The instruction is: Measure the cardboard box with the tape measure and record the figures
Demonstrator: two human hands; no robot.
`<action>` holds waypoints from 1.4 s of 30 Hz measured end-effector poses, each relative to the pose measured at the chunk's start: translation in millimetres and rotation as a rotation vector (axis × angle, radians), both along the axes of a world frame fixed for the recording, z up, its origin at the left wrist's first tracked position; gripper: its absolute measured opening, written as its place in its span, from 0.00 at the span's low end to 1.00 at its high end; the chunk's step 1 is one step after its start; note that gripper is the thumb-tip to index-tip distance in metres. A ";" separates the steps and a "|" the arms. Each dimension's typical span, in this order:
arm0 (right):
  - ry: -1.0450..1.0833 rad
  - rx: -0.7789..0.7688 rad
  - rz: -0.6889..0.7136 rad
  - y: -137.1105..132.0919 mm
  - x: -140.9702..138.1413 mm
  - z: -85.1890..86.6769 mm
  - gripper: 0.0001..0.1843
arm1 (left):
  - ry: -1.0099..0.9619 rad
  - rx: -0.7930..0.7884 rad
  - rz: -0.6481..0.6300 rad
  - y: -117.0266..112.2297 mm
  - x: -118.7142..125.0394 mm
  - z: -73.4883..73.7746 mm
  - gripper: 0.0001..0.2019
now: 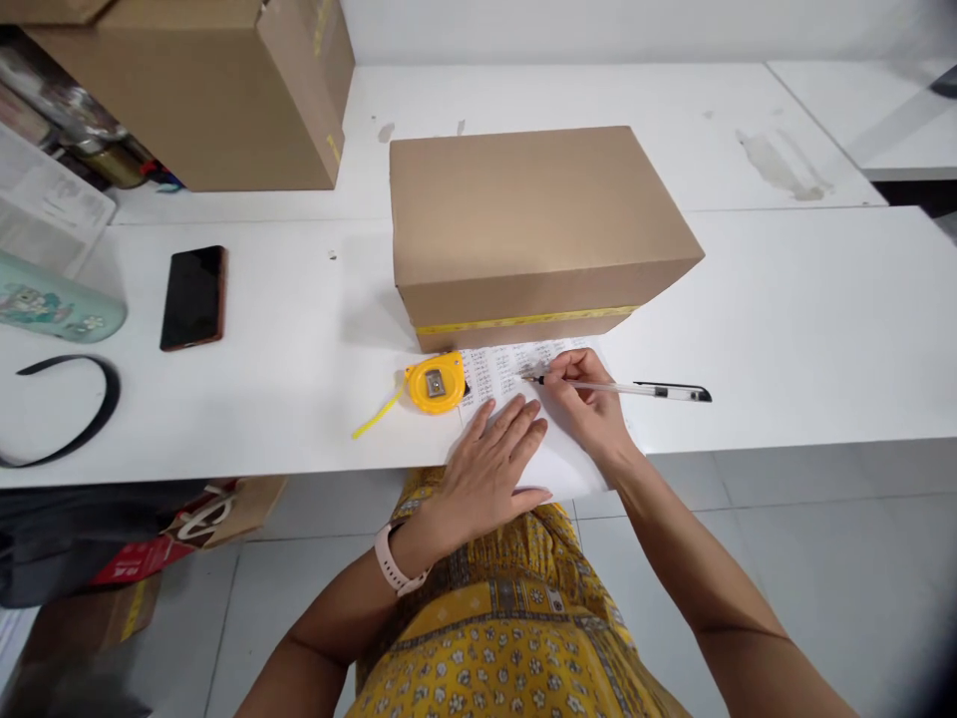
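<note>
A sheet of paper (564, 464) with columns of handwriting lies at the table's front edge, partly overhanging it. My left hand (497, 464) rests flat on the sheet with fingers stretched out. In my right hand (587, 404) is a pen (635, 389) with a clear barrel and black cap on its rear end; its tip meets the paper among the written lines. Left of the writing sits a yellow tape measure (436, 383), a short length of its tape (378, 414) pulled out. Just behind the paper stands a closed cardboard box (530, 209) with yellow tape along its front side.
A phone (194, 297), a green bottle (60, 299) and a black band (105, 404) lie on the white table (299, 399) at the left. Another cardboard box (224, 110) stands at the back left. Bags (186, 529) are below the table.
</note>
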State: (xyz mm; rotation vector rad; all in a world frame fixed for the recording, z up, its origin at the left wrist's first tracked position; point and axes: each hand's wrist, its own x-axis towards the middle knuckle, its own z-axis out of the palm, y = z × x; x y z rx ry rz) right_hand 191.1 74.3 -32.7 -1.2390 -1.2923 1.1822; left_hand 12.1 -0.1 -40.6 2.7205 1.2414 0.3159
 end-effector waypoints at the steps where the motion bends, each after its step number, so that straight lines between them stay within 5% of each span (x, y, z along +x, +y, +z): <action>1: -0.023 0.008 0.021 0.7 -0.3 -0.3 0.16 | -0.013 -0.001 0.010 0.0 0.7 0.2 0.40; 12: -0.294 0.069 -0.058 1.2 1.4 -0.1 0.13 | -0.049 0.038 0.059 0.5 3.3 -0.8 0.36; 42: -0.310 0.059 -0.014 -0.8 0.0 1.4 0.14 | -0.041 0.028 0.046 0.0 1.7 -2.9 0.36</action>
